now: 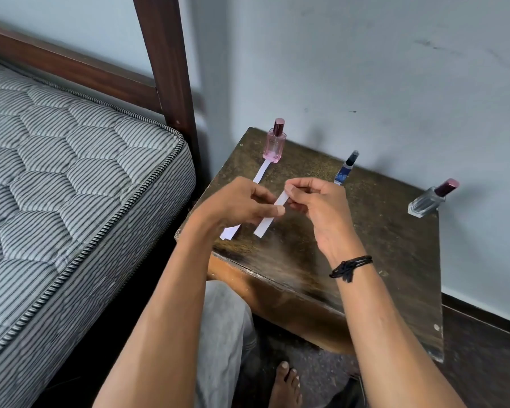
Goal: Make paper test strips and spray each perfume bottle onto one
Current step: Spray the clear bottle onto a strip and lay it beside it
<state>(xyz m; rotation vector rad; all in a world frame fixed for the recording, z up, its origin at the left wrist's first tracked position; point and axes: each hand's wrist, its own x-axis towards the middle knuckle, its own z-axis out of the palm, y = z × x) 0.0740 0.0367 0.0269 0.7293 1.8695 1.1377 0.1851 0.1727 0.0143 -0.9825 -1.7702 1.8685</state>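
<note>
Three perfume bottles stand along the back of a worn wooden table (380, 237): a pink one (274, 144) at the left, a slim blue one (345, 169) in the middle, a clear one with a dark red cap (430, 200) at the right. A white paper strip (261, 171) lies in front of the pink bottle. Above the table my left hand (242, 206) and my right hand (315, 201) both pinch a white paper strip (270, 219) held between them. More white paper (230, 232) pokes out below my left hand; whether that hand holds it is hidden.
A striped mattress (71, 187) on a dark wooden bed frame (168, 69) fills the left. The table stands against a pale wall (365, 69). Below are my grey trouser leg (221, 334) and a bare foot (286, 384) on a dark floor.
</note>
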